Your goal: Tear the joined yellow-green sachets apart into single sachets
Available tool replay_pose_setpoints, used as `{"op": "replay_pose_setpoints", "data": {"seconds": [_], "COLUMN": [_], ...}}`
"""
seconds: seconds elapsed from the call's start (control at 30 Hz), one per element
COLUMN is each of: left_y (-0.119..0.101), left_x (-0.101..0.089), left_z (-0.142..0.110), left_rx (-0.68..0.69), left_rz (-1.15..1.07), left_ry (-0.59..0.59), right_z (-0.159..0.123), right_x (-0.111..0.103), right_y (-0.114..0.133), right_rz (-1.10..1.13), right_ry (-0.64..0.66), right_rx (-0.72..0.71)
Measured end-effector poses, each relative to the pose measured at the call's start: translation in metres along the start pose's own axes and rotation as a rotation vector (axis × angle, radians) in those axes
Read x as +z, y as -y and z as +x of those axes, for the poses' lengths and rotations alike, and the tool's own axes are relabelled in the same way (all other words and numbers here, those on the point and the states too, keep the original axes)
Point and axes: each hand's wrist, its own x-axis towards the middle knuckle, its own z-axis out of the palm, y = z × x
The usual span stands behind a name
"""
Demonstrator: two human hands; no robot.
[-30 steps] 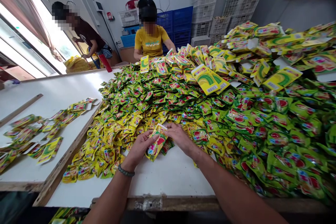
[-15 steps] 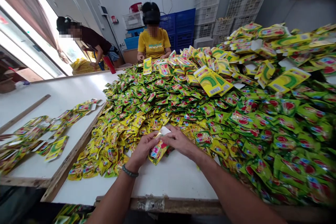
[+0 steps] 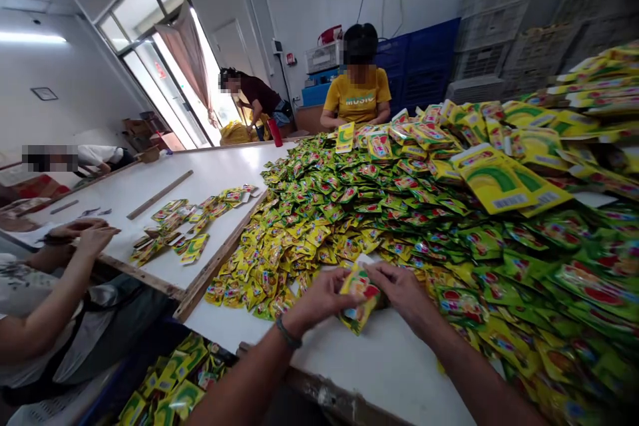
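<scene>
Clearly, in the head view, both hands met at one small carton (image 3: 360, 319) just below the middle of the frame. The left hand (image 3: 324, 299) had its thumb and fingers closed on the carton's left side, and a dark bracelet (image 3: 288, 333) circled that wrist. The right hand (image 3: 402, 289) pinched its upper right edge with bent fingers, next to a white flap (image 3: 364, 258) at the top. The carton was tilted, above the white tabletop (image 3: 379, 373) in the lower middle.

Just beyond the hands, yellow sachets (image 3: 264, 259) spread toward the centre left, bordering a wooden strip (image 3: 219, 256). Green sachets (image 3: 319, 180) were heaped behind them and down the right side of the frame. On that heap, from the centre to the upper right, lay many yellow cartons (image 3: 492, 183). More cartons (image 3: 194, 249) lay scattered at the left, past the wooden strip, and a blue container (image 3: 97, 399) at the lower left held others.

A person in a yellow shirt (image 3: 357, 96) sat at the upper middle, in front of blue crates (image 3: 429, 66). Another, in a dark top (image 3: 259, 93), bent forward to the left of that, near a red cylinder (image 3: 274, 132). At the left edge, a co-worker's hands (image 3: 94, 237) were held close together; what they gripped could not be told.
</scene>
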Motion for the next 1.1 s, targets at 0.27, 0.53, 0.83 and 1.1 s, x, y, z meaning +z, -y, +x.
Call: {"op": "replay_pose_setpoints", "data": {"seconds": [0.27, 0.53, 0.83, 1.1], "left_y": [-0.105, -0.026, 0.039, 0.04], "left_x": [-0.142, -0.041, -0.002, -0.002], "left_z": [-0.016, 0.014, 0.035, 0.034], "left_rx": [0.349, -0.019, -0.028, -0.051], "left_rz": [0.546, 1.099, 1.033, -0.12], "left_ry": [-1.138, -0.509, -0.368, -0.268], "right_z": [-0.002, -0.018, -0.015, -0.003], "right_x": [-0.022, 0.005, -0.004, -0.011], "right_y": [0.01, -0.001, 0.002, -0.004], "right_rz": [-0.237, -0.928, -0.787, -0.178], "right_ry": [-0.416, 0.032, 0.029, -0.159], "right_rx": [-0.063, -0.156, -0.017, 0.124]}}
